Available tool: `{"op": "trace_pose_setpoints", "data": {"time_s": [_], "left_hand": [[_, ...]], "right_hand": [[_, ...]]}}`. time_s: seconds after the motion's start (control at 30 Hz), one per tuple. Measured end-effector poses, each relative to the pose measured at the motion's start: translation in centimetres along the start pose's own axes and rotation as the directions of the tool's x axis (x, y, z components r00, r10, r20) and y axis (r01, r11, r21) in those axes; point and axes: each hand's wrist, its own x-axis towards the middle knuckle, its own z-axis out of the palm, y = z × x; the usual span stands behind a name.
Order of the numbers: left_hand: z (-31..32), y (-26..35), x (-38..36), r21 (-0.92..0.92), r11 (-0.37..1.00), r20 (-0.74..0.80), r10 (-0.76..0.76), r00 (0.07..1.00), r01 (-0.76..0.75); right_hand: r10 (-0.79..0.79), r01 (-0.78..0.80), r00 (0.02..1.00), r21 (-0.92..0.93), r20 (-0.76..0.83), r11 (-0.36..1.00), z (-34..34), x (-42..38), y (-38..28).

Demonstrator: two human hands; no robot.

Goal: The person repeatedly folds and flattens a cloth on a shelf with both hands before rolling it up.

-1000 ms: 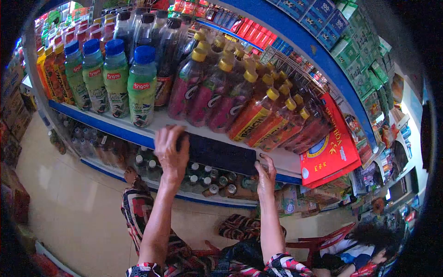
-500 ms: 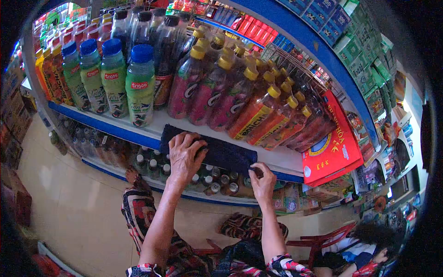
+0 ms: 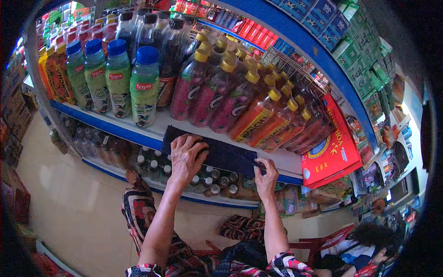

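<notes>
Cloth: the dark navy cloth (image 3: 226, 153) was a long, flat strip, lying over the front edge of the shelf (image 3: 288, 161)
Left hand: my left hand (image 3: 185, 159) was curled on it; I cannot tell if it gripped
Right hand: my right hand (image 3: 266, 179) was half open at its right end
Bottles: the blue-capped bottles (image 3: 144, 97) looked pale green, the yellow-capped bottles (image 3: 187, 92) purple or orange

Dark cloth (image 3: 226, 156) under left hand (image 3: 187, 154).

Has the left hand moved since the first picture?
Yes. The left hand is now farther right of the front green bottle, over the dark cloth; the bottle stands in the same place on its shelf.
</notes>
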Motion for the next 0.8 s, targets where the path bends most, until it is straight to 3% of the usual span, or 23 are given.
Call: {"op": "trace_pose_setpoints", "data": {"time_s": [0.2,0.3,0.4,0.7,0.8], "left_hand": [[0.2,-0.2,-0.1,0.002,1.000,0.008,-0.009,1.000,0.009],[0.2,-0.1,-0.1,-0.002,1.000,0.000,-0.011,1.000,0.011],[0.1,0.0,0.0,0.000,1.000,0.001,-0.007,1.000,0.007],[0.0,0.0,0.0,0.003,1.000,0.015,-0.019,1.000,0.019],[0.1,-0.1,-0.1,-0.003,1.000,0.003,-0.006,1.000,0.006]], "right_hand": [[-0.008,0.003,0.983,0.027,0.186,1.000,-0.6,1.3,1.4],[-0.043,0.028,0.984,0.086,0.172,0.996,-0.8,1.7,0.0],[-0.205,0.222,0.965,-0.093,0.166,0.971,-0.5,1.8,0.8],[-0.010,0.013,0.983,-0.012,0.183,1.000,-0.3,2.4,2.9],[-0.019,0.042,0.991,-0.173,0.133,0.984,0.2,3.0,3.6]]}}
